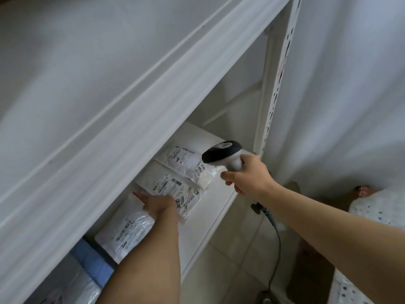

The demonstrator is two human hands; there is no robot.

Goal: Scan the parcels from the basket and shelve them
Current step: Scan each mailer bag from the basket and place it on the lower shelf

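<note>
Three white plastic parcels lie side by side on a white shelf. My left hand reaches under the shelf above and rests with straight fingers on the nearest parcel, its fingertips at the edge of the middle parcel. The far parcel lies beyond with its label up. My right hand grips the handle of a grey and black barcode scanner, whose head points left over the far parcel. Its dark cable hangs down to the floor.
The white front edge of the upper shelf crosses the view diagonally. A perforated white upright stands at the right. A blue parcel and a grey bag lie at the lower left. White cloth hangs at the right.
</note>
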